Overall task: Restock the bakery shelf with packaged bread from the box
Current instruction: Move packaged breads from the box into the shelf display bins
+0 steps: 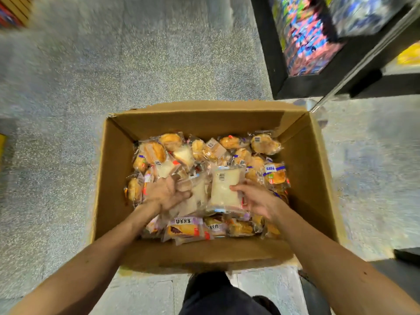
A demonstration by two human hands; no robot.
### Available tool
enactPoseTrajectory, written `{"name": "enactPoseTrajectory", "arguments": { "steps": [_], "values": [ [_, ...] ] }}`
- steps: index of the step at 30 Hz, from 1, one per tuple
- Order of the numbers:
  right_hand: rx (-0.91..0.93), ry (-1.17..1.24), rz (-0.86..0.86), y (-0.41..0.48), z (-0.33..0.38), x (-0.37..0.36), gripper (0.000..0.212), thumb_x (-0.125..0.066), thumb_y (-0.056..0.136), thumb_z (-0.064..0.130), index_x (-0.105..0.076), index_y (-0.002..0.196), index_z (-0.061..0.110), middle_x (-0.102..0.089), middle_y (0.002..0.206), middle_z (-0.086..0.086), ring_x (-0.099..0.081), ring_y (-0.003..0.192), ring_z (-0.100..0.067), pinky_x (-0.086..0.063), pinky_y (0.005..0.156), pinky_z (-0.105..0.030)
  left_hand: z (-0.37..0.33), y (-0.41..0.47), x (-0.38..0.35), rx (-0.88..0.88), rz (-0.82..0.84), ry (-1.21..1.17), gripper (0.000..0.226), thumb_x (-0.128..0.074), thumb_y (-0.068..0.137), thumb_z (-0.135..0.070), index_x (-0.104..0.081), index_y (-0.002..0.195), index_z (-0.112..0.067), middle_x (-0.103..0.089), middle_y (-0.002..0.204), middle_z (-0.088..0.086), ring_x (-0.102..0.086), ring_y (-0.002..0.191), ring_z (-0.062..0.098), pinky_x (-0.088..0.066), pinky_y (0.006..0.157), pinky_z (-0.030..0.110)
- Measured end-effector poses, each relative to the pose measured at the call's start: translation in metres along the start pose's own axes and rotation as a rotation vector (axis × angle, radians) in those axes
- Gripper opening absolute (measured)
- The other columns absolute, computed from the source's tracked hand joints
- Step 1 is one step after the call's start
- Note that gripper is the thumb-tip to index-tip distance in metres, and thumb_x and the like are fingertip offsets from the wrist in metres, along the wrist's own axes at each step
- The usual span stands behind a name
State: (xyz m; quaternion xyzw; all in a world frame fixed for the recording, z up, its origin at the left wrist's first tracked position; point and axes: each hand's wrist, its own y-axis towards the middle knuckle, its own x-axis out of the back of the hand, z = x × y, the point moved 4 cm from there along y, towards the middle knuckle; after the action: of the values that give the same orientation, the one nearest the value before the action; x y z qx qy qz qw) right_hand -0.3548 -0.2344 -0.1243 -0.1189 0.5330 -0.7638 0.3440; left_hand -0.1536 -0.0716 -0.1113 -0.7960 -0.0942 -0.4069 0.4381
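Note:
An open cardboard box (pixel 113 169) stands on the floor in front of me, filled with several clear-wrapped breads and buns. My left hand (pixel 163 192) reaches into the pile and grips a pale wrapped bread packet (pixel 196 196). Beside it, my right hand (pixel 256 198) holds the edge of a white sliced-bread packet (pixel 225 189) with a barcode at its top, tilted up above the heap. Golden bun packets (pixel 264 144) lie along the far side, and a purple-labelled filled bread packet (pixel 184 228) lies near me.
Speckled grey floor (pixel 113 64) surrounds the box. A black display stand (pixel 306 42) with colourful blurred goods rises at the upper right, with a metal pole (pixel 341 87) beside it. My dark-trousered legs (pixel 216 296) are below the box's near wall.

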Motion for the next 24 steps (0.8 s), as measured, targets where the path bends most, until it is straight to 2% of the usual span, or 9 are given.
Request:
{"name": "enactPoseTrajectory", "arguments": {
  "steps": [2,4,6,9,11,13,15,18,24],
  "values": [
    [0.053,0.03,-0.013,-0.024,-0.004,0.016,0.04,-0.068,0.089,0.004,-0.055,0.124,0.017,-0.068,0.118,-0.01,-0.065,0.108,-0.027,-0.058,0.084,-0.048,-0.022,-0.016,0.004,-0.012,0.024,-0.167,0.065,-0.069,0.082,-0.058,-0.051,0.134,-0.024,-0.066,0.11,0.007,-0.059,0.113,0.029,-0.045,0.087,0.032],
    [0.146,0.061,-0.015,-0.052,-0.009,0.032,0.042,-0.068,0.089,0.004,-0.055,0.126,0.02,-0.068,0.119,-0.009,-0.065,0.11,-0.027,-0.057,0.088,-0.051,-0.047,-0.032,0.008,-0.035,0.015,-0.298,0.047,-0.075,0.077,-0.057,-0.059,0.107,-0.025,-0.067,0.115,0.006,-0.06,0.112,0.026,-0.048,0.089,0.033],
    [0.268,0.04,-0.064,-0.084,-0.015,0.05,0.044,-0.069,0.088,0.007,-0.055,0.127,0.021,-0.068,0.121,-0.007,-0.066,0.109,-0.026,-0.056,0.091,-0.051,-0.079,-0.05,0.009,-0.071,-0.001,-0.4,0.047,-0.078,0.073,-0.057,-0.063,0.098,-0.021,-0.07,0.106,0.004,-0.066,0.092,0.017,-0.052,0.071,0.029],
    [0.493,-0.06,-0.226,-0.139,-0.029,0.077,0.036,-0.075,0.084,0.009,-0.06,0.116,0.015,-0.069,0.105,-0.004,-0.066,0.091,-0.019,-0.057,0.08,-0.039,-0.138,-0.086,0.001,-0.13,-0.021,-0.463,0.052,-0.08,0.074,-0.053,-0.065,0.106,-0.015,-0.069,0.099,-0.001,-0.064,0.079,0.01,-0.047,0.059,0.022],
    [0.665,-0.077,-0.342,-0.176,-0.043,0.096,0.03,-0.08,0.078,0.004,-0.061,0.096,0.018,-0.062,0.081,0.003,-0.058,0.069,-0.011,-0.049,0.068,-0.033,-0.181,-0.116,-0.008,-0.203,-0.035,-0.518,0.036,-0.081,0.078,-0.042,-0.066,0.099,-0.018,-0.068,0.088,-0.005,-0.063,0.076,0.008,-0.046,0.054,0.015],
    [0.784,-0.092,-0.422,-0.223,-0.064,0.115,0.032,-0.08,0.078,0.001,-0.06,0.096,0.018,-0.059,0.08,0.008,-0.057,0.062,0.006,-0.046,0.065,-0.017,-0.224,-0.15,-0.024,-0.281,-0.022,-0.585,0.016,-0.082,0.08,-0.03,-0.071,0.087,-0.02,-0.07,0.078,-0.007,-0.067,0.074,0.01,-0.043,0.05,0.008],
    [0.876,-0.123,-0.462,-0.269,-0.091,0.132,0.03,-0.079,0.083,0.019,-0.062,0.108,0.02,-0.061,0.099,0.008,-0.06,0.089,0.011,-0.048,0.08,-0.012,-0.265,-0.187,-0.045,-0.328,0.038,-0.646,0.015,-0.08,0.081,-0.026,-0.076,0.09,-0.015,-0.075,0.083,0.001,-0.071,0.077,0.018,-0.049,0.058,0.015],
    [0.943,-0.199,-0.634,-0.331,-0.141,0.172,0.035,-0.065,0.086,0.05,-0.068,0.114,0.03,-0.053,0.122,0.003,-0.049,0.121,-0.007,-0.038,0.109,-0.028,-0.325,-0.247,-0.08,-0.405,0.146,-0.703,0.013,-0.076,0.082,-0.018,-0.075,0.092,-0.009,-0.075,0.082,0.005,-0.07,0.067,0.015,-0.05,0.06,0.024],
    [0.979,-0.291,-1.056,-0.443,-0.256,0.254,0.057,-0.066,0.081,0.053,-0.057,0.13,0.025,-0.044,0.132,-0.001,-0.045,0.126,-0.015,-0.035,0.105,-0.024,-0.428,-0.359,-0.154,-0.653,0.311,-0.638,0.024,-0.081,0.067,-0.03,-0.07,0.082,-0.015,-0.071,0.072,0.0,-0.065,0.059,0.007,-0.049,0.06,0.023]
  ]
}}
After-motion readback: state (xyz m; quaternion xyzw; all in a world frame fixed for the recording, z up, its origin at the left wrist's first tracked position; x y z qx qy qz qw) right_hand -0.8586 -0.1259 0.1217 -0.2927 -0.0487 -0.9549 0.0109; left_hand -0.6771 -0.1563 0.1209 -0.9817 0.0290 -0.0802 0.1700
